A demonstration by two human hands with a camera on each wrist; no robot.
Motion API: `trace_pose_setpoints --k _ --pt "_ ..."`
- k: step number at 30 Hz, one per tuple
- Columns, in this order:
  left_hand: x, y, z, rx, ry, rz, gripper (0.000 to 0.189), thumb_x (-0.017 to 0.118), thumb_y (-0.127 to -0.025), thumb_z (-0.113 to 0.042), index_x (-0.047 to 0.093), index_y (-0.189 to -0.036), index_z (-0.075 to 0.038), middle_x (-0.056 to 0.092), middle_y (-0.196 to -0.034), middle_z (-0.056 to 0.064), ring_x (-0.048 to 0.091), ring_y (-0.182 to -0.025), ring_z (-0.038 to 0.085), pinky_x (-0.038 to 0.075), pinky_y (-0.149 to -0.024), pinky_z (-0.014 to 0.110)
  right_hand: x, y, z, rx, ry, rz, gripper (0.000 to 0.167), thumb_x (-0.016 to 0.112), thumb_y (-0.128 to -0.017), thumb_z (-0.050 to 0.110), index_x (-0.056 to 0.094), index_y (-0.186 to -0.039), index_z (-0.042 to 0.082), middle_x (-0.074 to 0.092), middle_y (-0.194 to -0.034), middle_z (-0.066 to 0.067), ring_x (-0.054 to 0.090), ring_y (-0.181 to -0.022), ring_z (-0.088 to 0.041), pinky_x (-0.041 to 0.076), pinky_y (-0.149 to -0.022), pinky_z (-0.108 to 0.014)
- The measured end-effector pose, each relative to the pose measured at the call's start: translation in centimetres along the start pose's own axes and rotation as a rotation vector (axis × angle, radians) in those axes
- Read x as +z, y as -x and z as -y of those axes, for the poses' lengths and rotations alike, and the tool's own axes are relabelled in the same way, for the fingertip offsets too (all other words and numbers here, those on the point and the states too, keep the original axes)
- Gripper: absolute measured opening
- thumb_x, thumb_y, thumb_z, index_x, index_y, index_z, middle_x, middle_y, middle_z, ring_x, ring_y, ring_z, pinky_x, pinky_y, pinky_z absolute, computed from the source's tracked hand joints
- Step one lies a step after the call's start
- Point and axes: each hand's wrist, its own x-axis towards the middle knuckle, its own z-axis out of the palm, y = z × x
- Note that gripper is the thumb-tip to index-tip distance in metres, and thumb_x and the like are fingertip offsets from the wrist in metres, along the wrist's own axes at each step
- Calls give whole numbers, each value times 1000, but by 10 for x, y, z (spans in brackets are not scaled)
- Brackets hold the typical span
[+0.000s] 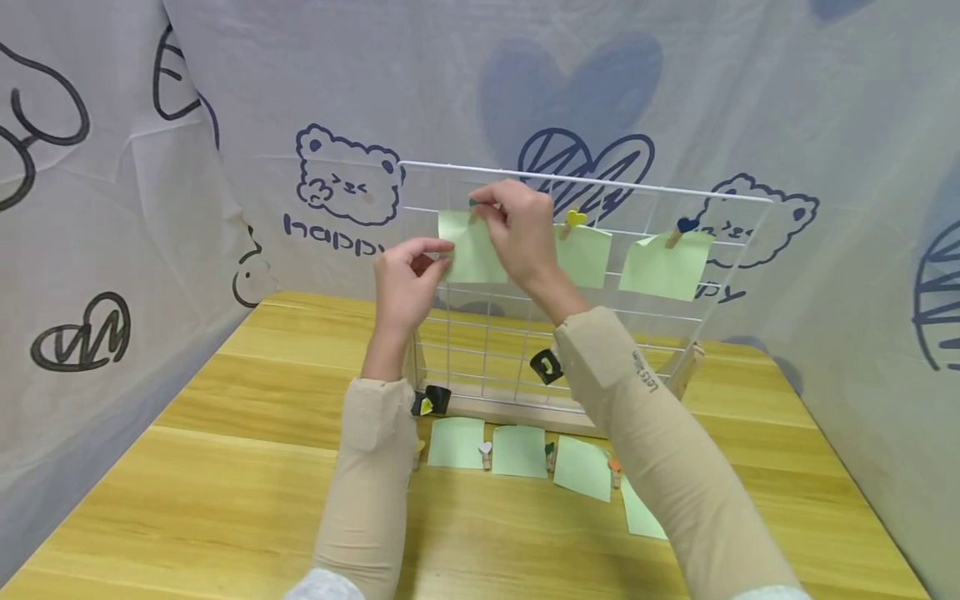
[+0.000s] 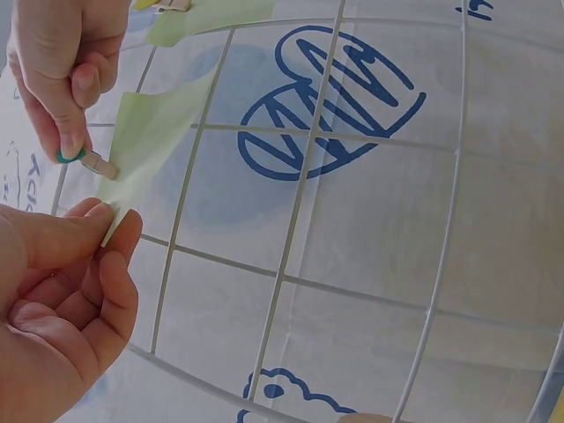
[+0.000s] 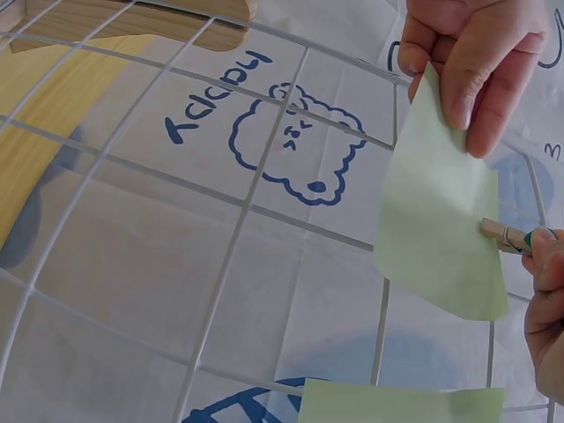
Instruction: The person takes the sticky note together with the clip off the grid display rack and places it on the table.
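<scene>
My left hand (image 1: 408, 279) pinches the left edge of a pale green paper note (image 1: 468, 254) between thumb and fingers. The note lies against a white wire grid panel (image 1: 585, 177), near its top left. With thumb and finger, my right hand (image 1: 521, 233) grips a small wooden clothespin (image 3: 504, 235) with a green ornament, its jaws on the note's top edge. In the head view the right hand hides part of this note. To the right, one note (image 1: 588, 254) hangs under a yellow-heart clothespin (image 1: 575, 219), another (image 1: 667, 262) under a dark blue-heart clothespin (image 1: 686, 225).
Several green notes (image 1: 519, 450) lie on the wooden table (image 1: 225, 467) before the panel, with heart clothespins between them, such as a white one (image 1: 485, 450) and an orange one (image 1: 615, 467). A wooden base (image 1: 510, 412) supports the panel. A printed curtain (image 1: 360, 75) hangs behind.
</scene>
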Motion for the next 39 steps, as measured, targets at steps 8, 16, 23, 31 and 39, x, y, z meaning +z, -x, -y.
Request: trace_pose_setpoints --k 8,16,23,31,39 --pt "0 3 -1 -9 11 -5 14 62 -76 10 64 -89 9 64 -82 19 49 -56 11 40 -51 15 -7 -2 2 -69 -41 -119 3 64 -77 -6 67 -76 -4 65 -72 -14 51 -54 -17 40 -50 -17" --pt "-3 9 -6 -30 15 0 14 62 -76 9 65 -90 7 63 -82 17 48 -56 11 39 -50 16 -20 -1 5 -63 -118 -203 3 68 -72 -6 67 -76 -6 63 -67 -15 38 -44 -12 27 -45 -12" --pt "-6 17 -6 -18 31 9 14 62 -77 9 64 -91 7 63 -86 17 54 -61 14 43 -55 16 -29 12 7 -64 -230 -176 5 65 -75 -9 65 -80 -10 63 -65 -18 43 -33 -13 27 -35 -13" --pt "-11 27 -6 -37 43 16 16 64 -76 8 63 -92 8 63 -90 17 58 -64 17 46 -57 17 -35 26 11 10 -349 -177 9 68 -71 -10 63 -79 -12 63 -66 -20 44 -35 -10 27 -33 -15" --pt "-14 36 -7 -24 48 25 11 59 -79 10 64 -89 10 63 -83 19 53 -57 14 42 -51 15 -33 47 7 73 -381 -116 11 68 -70 -12 63 -80 -12 63 -71 -21 51 -47 -10 35 -40 -13"
